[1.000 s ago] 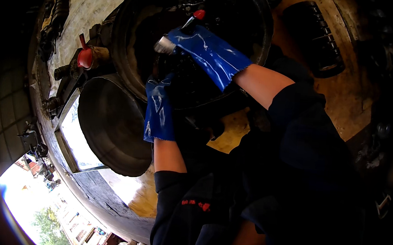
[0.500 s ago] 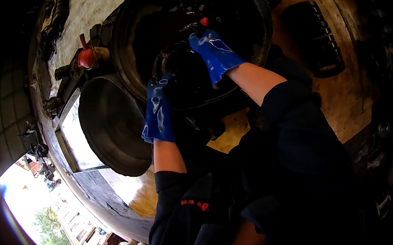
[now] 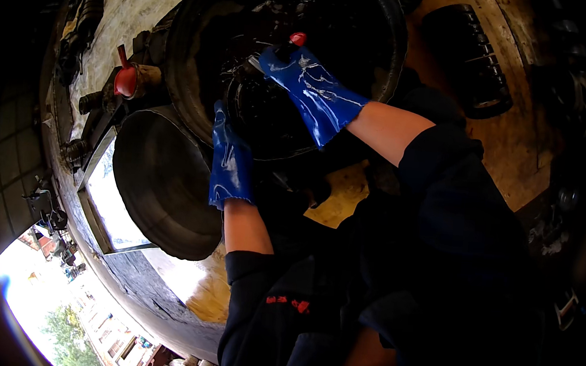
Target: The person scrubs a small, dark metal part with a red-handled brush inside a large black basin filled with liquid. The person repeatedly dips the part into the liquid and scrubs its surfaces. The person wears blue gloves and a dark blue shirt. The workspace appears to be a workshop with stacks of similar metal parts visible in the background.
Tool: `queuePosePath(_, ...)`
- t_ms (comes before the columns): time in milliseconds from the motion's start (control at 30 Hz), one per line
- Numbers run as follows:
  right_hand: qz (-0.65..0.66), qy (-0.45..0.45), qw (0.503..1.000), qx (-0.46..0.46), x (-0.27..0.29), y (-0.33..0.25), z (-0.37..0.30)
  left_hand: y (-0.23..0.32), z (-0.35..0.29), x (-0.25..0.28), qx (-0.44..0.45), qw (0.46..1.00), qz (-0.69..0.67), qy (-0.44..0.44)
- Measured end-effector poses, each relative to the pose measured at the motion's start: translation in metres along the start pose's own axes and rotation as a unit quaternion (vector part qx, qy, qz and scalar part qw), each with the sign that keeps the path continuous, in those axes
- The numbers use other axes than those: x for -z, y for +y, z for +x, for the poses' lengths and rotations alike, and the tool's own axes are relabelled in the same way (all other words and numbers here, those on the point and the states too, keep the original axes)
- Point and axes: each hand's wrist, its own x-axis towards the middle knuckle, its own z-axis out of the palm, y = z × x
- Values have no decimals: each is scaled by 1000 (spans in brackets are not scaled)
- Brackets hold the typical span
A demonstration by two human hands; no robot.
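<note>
A wide, round dark basin (image 3: 395, 57) holds dark, glistening liquid. Over it, my right hand (image 3: 307, 82), in a blue rubber glove, is closed round a tool with a red end (image 3: 297, 39). A pale metal piece (image 3: 255, 63) shows at the other side of that fist; the tool's working end is too dark to make out. My left hand (image 3: 230, 155), in a matching wet glove, is at the basin's near left side. Its fingers are at the edge of a dark round part (image 3: 239, 104) lying in the basin; darkness hides how they hold it.
Beside the basin, at lower left, stands a second round, dark pan (image 3: 170, 188). A red-handled piece (image 3: 126, 79) juts out left of the basin. A black ribbed cylinder (image 3: 468, 59) lies on the brown surface at upper right.
My right hand has moved left and toward me, nearer the round part, with the tool still in it. My left hand has shifted slightly left, and the round part's rim shows more.
</note>
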Motion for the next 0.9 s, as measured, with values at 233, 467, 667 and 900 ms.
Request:
queuePosePath(233, -33, 7, 999, 13, 0, 14, 10, 28, -46, -31, -186, 822, 539, 11)
queuePosePath(467, 15, 162, 986, -39, 16, 37, 15, 19, -28, -20, -115, 935, 333, 48)
queuePosePath(667, 61, -15, 997, 34, 10, -11, -21, 12, 6, -7, 24, 992, 32, 123)
queuePosePath(900, -126, -157, 979, 17, -10, -23, -37, 7, 20, 2, 10, 991, -11, 137)
